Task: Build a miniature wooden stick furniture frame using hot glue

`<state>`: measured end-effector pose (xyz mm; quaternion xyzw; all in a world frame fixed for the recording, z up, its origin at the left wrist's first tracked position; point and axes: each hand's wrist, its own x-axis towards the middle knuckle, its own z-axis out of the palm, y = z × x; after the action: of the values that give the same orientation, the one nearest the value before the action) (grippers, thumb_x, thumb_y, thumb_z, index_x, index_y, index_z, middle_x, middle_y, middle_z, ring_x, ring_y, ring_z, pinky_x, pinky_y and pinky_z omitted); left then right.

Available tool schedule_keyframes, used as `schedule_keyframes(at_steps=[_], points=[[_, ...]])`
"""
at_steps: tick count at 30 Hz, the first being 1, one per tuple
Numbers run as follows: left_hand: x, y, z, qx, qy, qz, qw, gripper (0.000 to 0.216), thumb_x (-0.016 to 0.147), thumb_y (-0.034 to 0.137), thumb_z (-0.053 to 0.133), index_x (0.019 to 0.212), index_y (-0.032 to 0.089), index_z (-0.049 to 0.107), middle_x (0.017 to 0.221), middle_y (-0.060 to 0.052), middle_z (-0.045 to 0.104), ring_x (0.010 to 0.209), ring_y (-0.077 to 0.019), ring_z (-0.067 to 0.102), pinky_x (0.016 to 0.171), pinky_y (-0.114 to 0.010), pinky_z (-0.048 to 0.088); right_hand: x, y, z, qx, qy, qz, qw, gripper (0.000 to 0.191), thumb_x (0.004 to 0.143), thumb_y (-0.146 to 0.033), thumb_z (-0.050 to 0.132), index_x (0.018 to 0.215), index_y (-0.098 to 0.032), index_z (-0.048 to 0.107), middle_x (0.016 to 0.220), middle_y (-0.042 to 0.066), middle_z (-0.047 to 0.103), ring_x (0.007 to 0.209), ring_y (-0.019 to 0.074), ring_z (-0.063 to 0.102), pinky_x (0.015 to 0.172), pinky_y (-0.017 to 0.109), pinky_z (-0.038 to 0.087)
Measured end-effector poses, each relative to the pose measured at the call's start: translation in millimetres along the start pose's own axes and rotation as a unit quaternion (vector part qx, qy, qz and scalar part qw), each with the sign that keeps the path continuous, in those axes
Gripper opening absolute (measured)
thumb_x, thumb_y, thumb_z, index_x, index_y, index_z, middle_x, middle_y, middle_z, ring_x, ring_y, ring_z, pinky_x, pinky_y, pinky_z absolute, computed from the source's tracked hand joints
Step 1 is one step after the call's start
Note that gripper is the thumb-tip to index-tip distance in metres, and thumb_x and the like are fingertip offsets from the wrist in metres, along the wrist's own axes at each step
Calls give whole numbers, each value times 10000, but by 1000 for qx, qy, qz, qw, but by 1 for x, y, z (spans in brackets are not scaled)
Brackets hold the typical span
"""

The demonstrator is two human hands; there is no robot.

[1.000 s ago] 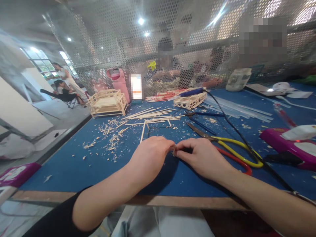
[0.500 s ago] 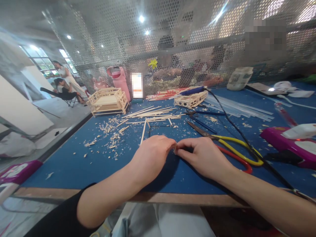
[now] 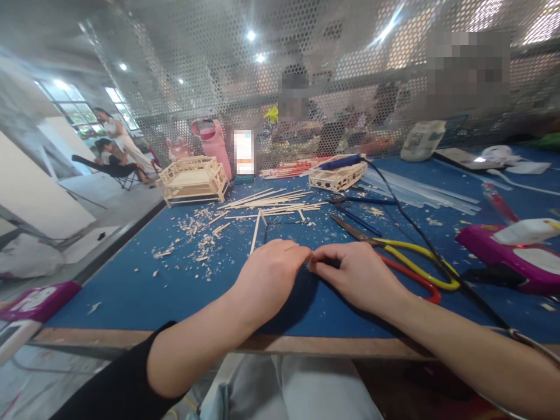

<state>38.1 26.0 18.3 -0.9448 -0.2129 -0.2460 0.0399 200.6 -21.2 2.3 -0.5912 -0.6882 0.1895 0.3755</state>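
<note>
Both of my hands meet above the blue tabletop (image 3: 175, 309), their fingertips almost touching. My left hand (image 3: 269, 277) is closed with its fingers curled downward; whatever it pinches is hidden behind the hand. Thumb and forefinger of my right hand (image 3: 361, 274) are pinched together at a tiny piece too small to name. A thin wooden stick (image 3: 255, 233) slants up from behind my left hand; I cannot tell whether that hand touches it. Beside my right hand lie shears (image 3: 356, 232) with yellow and red handles.
Loose wooden sticks (image 3: 271, 201) and shavings (image 3: 196, 233) lie ahead. Behind are a small wooden-stick model bed (image 3: 192, 181) and another stick frame (image 3: 336, 179) under a blue-handled corded tool (image 3: 339, 162). Pliers (image 3: 367, 221), clear strips (image 3: 420, 195) and a purple device (image 3: 485, 251) occupy the right.
The view has shifted slightly. My hands keep nearly the same pose, fingertips together, with only a tiny movement at the pinch.
</note>
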Motion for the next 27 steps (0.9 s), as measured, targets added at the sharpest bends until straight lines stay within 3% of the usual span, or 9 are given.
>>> schedule_keyframes(at_steps=[9,19,27], points=[[-4,0,8,20,24,14,999,160,881,135,490,849,145,647,853,-47,700,781,-170,623,741,-281,491,2,4,0,-9,1,-9,1000,170,738,-192,555,680,-212,714,680,-21,721,667,161,647,638,242,450],[-4,1,10,84,31,-12,996,143,856,152,539,815,173,675,775,-20,711,691,-165,633,626,-279,418,4,5,0,0,-13,-27,1000,183,736,-222,543,701,-198,721,712,-5,732,690,175,652,690,268,465],[-5,4,9,80,17,-32,996,129,848,155,556,834,188,680,763,0,716,698,-158,643,621,-298,342,4,5,-1,-10,-15,-31,999,174,744,-234,560,707,-218,729,731,-14,742,700,179,666,693,272,471]])
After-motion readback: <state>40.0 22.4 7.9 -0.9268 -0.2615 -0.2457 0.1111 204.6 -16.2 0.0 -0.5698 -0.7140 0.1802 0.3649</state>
